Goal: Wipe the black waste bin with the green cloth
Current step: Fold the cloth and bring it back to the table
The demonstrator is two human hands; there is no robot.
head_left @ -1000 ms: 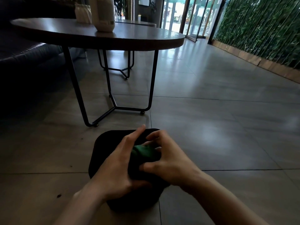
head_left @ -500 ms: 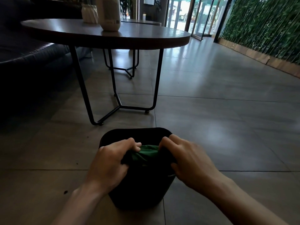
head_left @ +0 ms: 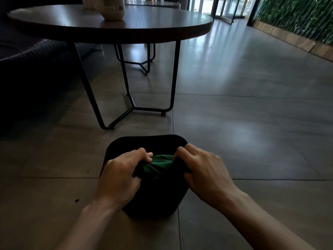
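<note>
A grey tiled floor [head_left: 252,123] spreads under a round dark table [head_left: 144,27] on thin black metal legs. Nearer the camera, the black waste bin [head_left: 149,199] stands on the tiles. The left hand [head_left: 120,175] and right hand [head_left: 205,172] meet over what seems to be its near rim, fingers curled tight, bunching the green cloth [head_left: 158,163] between them.
</note>
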